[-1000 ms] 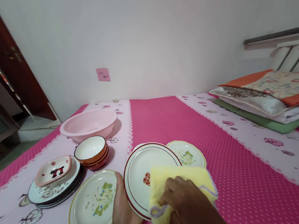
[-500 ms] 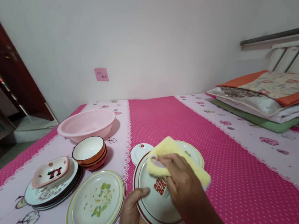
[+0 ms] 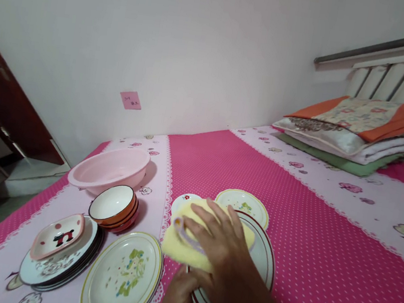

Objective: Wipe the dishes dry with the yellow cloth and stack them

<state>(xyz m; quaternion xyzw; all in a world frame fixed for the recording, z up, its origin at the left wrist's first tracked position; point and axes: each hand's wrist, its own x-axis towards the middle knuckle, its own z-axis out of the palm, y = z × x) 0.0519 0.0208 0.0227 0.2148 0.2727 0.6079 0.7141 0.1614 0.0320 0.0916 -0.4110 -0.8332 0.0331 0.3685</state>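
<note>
My left hand (image 3: 180,297) grips the near left edge of a white plate (image 3: 263,262) with a dark red rim, held tilted above the bed. Across the plate's face lies a fluffy yellow cloth (image 3: 181,252) with a pale purple edge. My right hand (image 3: 222,240) presses the cloth onto the plate, its fingers spread over it. The cloth and hand cover the plate's red pattern. Just beyond are a small white plate (image 3: 180,201) with a red flower and a yellow-rimmed plate (image 3: 245,201), both partly covered.
Left of my hands lie a yellow-rimmed floral plate (image 3: 112,280), a plate stack (image 3: 88,241) topped by a small pink dish (image 3: 58,237), stacked bowls (image 3: 112,204) and a pink basin (image 3: 108,170). Folded bedding (image 3: 361,124) sits at the far right. A wall (image 3: 200,60) stands behind.
My right hand has swept the cloth left across the plate, and its fingers have spread from a bunched grip. The red pattern is now covered. The view has shifted slightly.
</note>
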